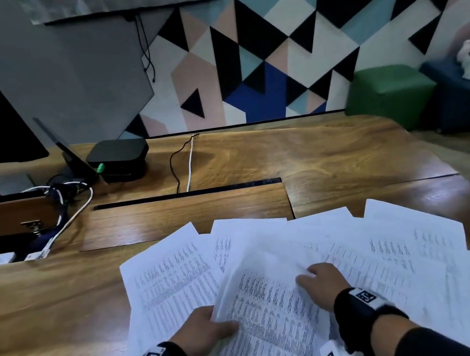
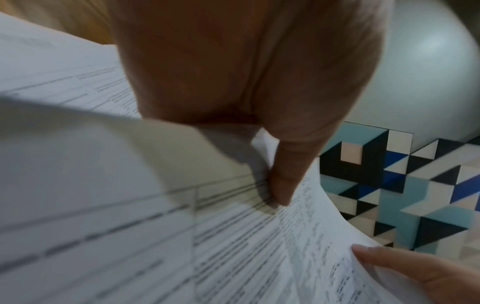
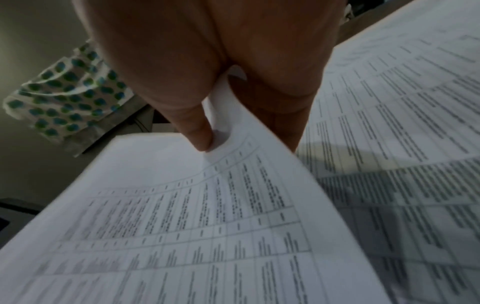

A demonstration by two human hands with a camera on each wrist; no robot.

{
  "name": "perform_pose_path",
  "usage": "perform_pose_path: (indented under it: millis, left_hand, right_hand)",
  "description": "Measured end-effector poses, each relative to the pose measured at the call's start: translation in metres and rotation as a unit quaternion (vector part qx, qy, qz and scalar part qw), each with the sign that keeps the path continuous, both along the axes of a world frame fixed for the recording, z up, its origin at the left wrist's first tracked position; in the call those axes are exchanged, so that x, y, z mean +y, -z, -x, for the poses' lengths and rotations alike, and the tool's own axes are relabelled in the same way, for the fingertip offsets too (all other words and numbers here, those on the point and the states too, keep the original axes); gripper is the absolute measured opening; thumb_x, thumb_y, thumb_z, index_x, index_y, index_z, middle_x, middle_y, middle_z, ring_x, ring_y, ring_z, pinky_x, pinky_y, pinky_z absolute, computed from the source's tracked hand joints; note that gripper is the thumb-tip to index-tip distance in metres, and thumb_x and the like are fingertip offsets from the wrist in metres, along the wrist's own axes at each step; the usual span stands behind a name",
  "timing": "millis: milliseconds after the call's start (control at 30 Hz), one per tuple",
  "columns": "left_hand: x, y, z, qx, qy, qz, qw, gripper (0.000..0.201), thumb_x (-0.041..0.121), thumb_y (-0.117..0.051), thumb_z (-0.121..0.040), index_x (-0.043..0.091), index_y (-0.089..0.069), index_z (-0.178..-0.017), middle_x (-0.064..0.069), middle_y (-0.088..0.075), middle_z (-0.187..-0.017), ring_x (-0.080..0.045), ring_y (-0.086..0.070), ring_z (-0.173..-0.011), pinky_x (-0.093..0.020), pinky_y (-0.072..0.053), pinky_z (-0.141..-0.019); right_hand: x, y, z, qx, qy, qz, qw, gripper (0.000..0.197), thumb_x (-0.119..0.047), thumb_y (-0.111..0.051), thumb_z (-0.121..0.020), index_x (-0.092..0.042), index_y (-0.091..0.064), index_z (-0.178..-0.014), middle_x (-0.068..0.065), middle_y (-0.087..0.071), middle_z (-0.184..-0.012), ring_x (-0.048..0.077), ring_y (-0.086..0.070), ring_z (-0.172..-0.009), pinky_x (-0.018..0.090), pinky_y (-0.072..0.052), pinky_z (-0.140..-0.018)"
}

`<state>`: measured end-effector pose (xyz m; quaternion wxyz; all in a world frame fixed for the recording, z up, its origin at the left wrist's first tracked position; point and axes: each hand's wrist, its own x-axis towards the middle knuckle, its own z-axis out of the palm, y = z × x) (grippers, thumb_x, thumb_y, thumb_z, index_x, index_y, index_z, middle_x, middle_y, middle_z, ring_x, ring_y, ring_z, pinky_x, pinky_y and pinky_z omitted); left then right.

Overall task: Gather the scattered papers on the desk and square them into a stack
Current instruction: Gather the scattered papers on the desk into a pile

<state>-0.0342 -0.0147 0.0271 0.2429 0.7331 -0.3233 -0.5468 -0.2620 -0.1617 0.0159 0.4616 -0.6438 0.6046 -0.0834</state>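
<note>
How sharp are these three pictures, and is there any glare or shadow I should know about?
Head view: mostly sharp, wide-angle bending at the edges, soft glare on the desk. Left wrist view: the left hand looms blurred, casting a shadow on the held sheet. Right wrist view: dim, the right hand soft, print smeared on the papers behind.

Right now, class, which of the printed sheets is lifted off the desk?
The middle sheet, pinched by the left hand and right hand; the others lie flat, fanned out.
</note>
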Motion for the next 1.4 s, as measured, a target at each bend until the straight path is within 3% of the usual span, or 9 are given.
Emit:
perform_pose_path:
  millis: [167,300,567,700,900,1033,1133,1300,1400]
  left_hand:
    - [0.006,-0.004,-0.020,0.059,-0.128,0.039,0.989,0.017,0.008,-0.067,-0.088,0.002,-0.071,-0.103,-0.015,-0.078,-0.095,-0.035,-0.075,-0.086,-0.044,-0.059,-0.080]
    - [0.026,0.011,-0.057,-0.043,-0.292,0.022,0.955,0.017,0.009,-0.075,-0.077,-0.001,-0.070,-0.091,-0.021,-0.075,-0.086,-0.038,-0.071,-0.080,-0.049,-0.057,-0.080]
    - [0.032,0.055,-0.101,-0.325,-0.202,-0.127,0.915,0.038,0.038,-0.054,-0.059,0.014,-0.069,-0.085,-0.015,-0.071,-0.088,-0.034,-0.065,-0.080,-0.034,-0.054,-0.077]
    - [0.020,0.054,-0.099,-0.345,-0.198,-0.139,0.907,0.022,0.028,-0.065,-0.064,0.014,-0.069,-0.080,-0.014,-0.069,-0.084,-0.035,-0.065,-0.076,-0.032,-0.054,-0.071]
    - [0.024,0.050,-0.089,-0.351,-0.204,-0.104,0.908,0.017,0.024,-0.071,-0.066,0.017,-0.070,-0.081,-0.016,-0.069,-0.083,-0.034,-0.064,-0.071,-0.028,-0.049,-0.062]
    - [0.028,0.048,-0.079,-0.319,-0.233,-0.032,0.918,0.008,0.016,-0.070,-0.071,0.015,-0.067,-0.078,-0.011,-0.069,-0.072,-0.030,-0.061,-0.065,-0.027,-0.044,-0.058]
    - [0.032,0.050,-0.074,-0.299,-0.230,0.005,0.926,0.004,0.011,-0.068,-0.073,0.008,-0.069,-0.074,-0.007,-0.068,-0.063,-0.026,-0.062,-0.059,-0.024,-0.042,-0.052]
    - [0.034,0.047,-0.072,-0.300,-0.218,0.025,0.928,0.008,0.011,-0.066,-0.075,0.008,-0.067,-0.067,-0.007,-0.067,-0.059,-0.025,-0.062,-0.056,-0.022,-0.039,-0.049]
    - [0.036,0.045,-0.071,-0.295,-0.217,0.026,0.930,0.007,0.013,-0.067,-0.075,0.007,-0.069,-0.071,-0.007,-0.069,-0.061,-0.023,-0.063,-0.055,-0.021,-0.040,-0.049]
  right_hand:
    - [0.003,-0.006,0.036,-0.048,0.163,0.005,0.985,0.041,-0.063,-0.058,-0.079,-0.027,-0.044,-0.065,-0.002,-0.046,-0.064,0.020,-0.048,-0.060,0.030,-0.037,-0.063]
    - [0.006,0.007,0.092,0.148,0.255,-0.036,0.955,0.086,-0.059,-0.068,-0.075,-0.002,-0.043,-0.134,0.023,-0.044,-0.137,0.036,-0.046,-0.126,0.043,-0.039,-0.102]
    - [0.028,0.021,0.107,0.345,0.258,-0.099,0.897,0.112,-0.076,-0.070,-0.045,-0.007,-0.041,-0.129,0.014,-0.045,-0.131,0.030,-0.045,-0.122,0.041,-0.042,-0.098]
    - [0.021,0.024,0.102,0.303,0.248,-0.124,0.912,0.099,-0.064,-0.072,-0.052,-0.004,-0.041,-0.125,0.011,-0.047,-0.112,0.031,-0.053,-0.110,0.037,-0.050,-0.089]
    - [0.027,0.007,0.077,0.068,0.270,-0.015,0.960,0.014,-0.012,-0.059,-0.084,0.001,-0.059,-0.091,0.024,-0.065,-0.092,0.028,-0.059,-0.074,0.036,-0.048,-0.076]
    - [0.031,-0.004,0.055,-0.060,0.272,-0.014,0.960,0.011,-0.009,-0.055,-0.090,0.000,-0.059,-0.089,0.031,-0.061,-0.101,0.028,-0.055,-0.079,0.033,-0.040,-0.076]
    - [0.035,0.001,0.035,-0.114,0.281,-0.121,0.945,0.049,-0.020,-0.065,-0.090,0.005,-0.052,-0.130,0.021,-0.057,-0.123,0.039,-0.055,-0.118,0.044,-0.042,-0.099]
    - [0.045,0.046,-0.010,-0.151,0.204,-0.206,0.945,0.108,-0.047,-0.095,-0.041,0.003,-0.056,-0.128,0.016,-0.066,-0.122,0.034,-0.065,-0.106,0.049,-0.052,-0.095]
    - [0.054,0.040,-0.029,-0.123,0.184,-0.202,0.954,0.067,-0.017,-0.085,-0.069,0.009,-0.055,-0.123,0.021,-0.063,-0.118,0.034,-0.064,-0.104,0.041,-0.054,-0.089]
